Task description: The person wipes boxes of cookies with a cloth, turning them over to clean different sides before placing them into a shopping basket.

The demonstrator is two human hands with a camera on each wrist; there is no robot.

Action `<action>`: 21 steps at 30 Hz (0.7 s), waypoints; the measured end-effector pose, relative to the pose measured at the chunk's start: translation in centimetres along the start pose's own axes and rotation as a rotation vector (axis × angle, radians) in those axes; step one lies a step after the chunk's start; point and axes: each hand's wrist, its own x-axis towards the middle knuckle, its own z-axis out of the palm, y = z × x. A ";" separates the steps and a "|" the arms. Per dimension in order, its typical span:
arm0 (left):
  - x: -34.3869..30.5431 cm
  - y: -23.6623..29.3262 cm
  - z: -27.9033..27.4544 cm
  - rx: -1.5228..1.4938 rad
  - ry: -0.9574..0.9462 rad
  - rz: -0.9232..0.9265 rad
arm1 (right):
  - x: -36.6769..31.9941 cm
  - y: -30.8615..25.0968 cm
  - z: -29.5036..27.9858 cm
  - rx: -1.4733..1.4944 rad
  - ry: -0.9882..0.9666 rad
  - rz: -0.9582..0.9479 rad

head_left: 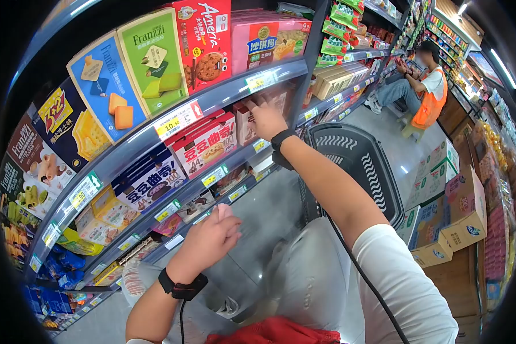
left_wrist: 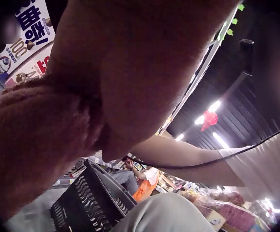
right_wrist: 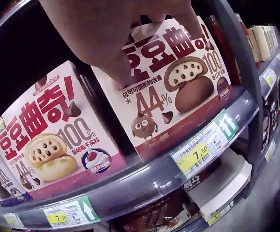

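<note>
On the shelf below the large cartons, my right hand (head_left: pixel 268 118) is at a brown-and-white cookie box (head_left: pixel 245 129) at the row's right end. The right wrist view shows the fingers (right_wrist: pixel 130 29) over the top of this box (right_wrist: pixel 178 92) and the thumb against its front; the box stands on the shelf. To its left are a pink-and-white cookie box (head_left: pixel 207 146) and blue-and-white boxes (head_left: pixel 152 182). Lower down, in front of the shelves, my left hand (head_left: pixel 210 239) hangs with loosely bent fingers, holding nothing visible. It fills much of the left wrist view, dark and close.
A black shopping basket (head_left: pixel 355 166) is right of the shelf end, beneath my right forearm. Cardboard cartons (head_left: pixel 463 209) stand on the right. Farther back, a person in an orange vest (head_left: pixel 431 106) sits on a low stool. The price rail (head_left: pixel 183 114) of the upper shelf juts out above the cookie boxes.
</note>
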 end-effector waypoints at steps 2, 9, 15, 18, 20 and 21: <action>0.1 0.0 0.0 -0.007 0.010 0.024 | 0.4 -0.7 -0.6 -0.001 -0.053 0.033; 0.1 -0.4 0.1 -0.013 -0.004 0.012 | 1.8 1.1 0.0 -0.019 -0.084 -0.083; 0.4 0.2 0.2 -0.003 0.017 0.009 | 3.0 1.6 1.7 -0.086 -0.032 -0.137; 0.6 0.0 0.1 -0.020 0.001 -0.022 | 4.3 0.8 1.5 -0.157 -0.068 -0.118; 0.6 -0.3 0.2 -0.024 -0.005 -0.041 | 5.8 0.2 1.0 -0.173 -0.202 -0.034; 0.7 -0.5 0.3 -0.019 -0.006 -0.045 | 6.8 -0.1 0.8 -0.181 -0.269 0.008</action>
